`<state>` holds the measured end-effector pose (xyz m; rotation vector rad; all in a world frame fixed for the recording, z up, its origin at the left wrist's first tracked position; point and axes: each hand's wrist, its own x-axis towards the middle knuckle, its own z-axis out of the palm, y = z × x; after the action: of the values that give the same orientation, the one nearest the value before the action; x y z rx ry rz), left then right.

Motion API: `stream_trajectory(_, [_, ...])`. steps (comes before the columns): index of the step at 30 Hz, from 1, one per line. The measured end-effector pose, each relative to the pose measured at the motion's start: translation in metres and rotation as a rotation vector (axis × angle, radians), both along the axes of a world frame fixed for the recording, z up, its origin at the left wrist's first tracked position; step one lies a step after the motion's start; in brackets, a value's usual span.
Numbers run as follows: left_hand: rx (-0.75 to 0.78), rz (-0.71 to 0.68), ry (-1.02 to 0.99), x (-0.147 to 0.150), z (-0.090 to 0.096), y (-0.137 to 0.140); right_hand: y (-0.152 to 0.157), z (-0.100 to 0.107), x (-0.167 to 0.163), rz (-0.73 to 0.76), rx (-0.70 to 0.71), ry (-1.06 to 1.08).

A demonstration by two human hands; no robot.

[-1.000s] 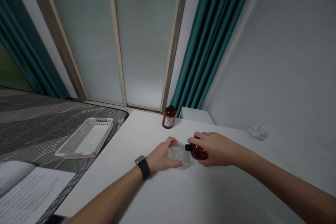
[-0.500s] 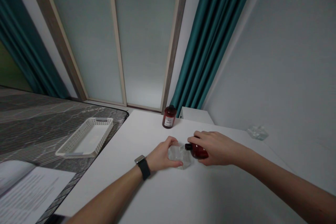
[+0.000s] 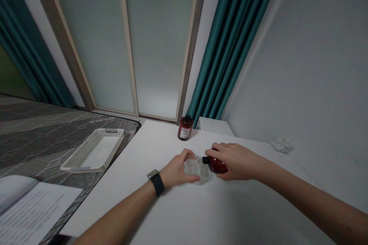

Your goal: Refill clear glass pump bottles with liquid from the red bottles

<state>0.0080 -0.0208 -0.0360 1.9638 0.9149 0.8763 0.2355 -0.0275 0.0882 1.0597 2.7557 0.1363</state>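
My left hand, with a dark-banded watch at the wrist, curls around a clear see-through plastic piece; whether it is a bag or a container I cannot tell. In my right hand lies a dark red-brown bottle, gripped from above and tipped on its side. Its black cap points left, at the mouth side of the clear piece. The palm hides the bottle's base. Beyond both hands a similar bottle with a white label stands upright on the white table.
Crumpled clear plastic lies at the table's far right, by the wall. On the grey patterned surface to the left are a white perforated basket and an open book. A white cabinet stands behind the table.
Almost nothing differs. The bottle in my right hand has shifted very slightly left, and both hands keep their grip.
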Motion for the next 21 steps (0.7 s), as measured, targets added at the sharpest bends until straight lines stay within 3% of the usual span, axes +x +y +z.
stream_trajectory(21, [0.005, -0.002, 0.002, -0.0006, -0.0003, -0.0002, 0.0001, 0.0020, -0.0013, 0.003, 0.027, -0.022])
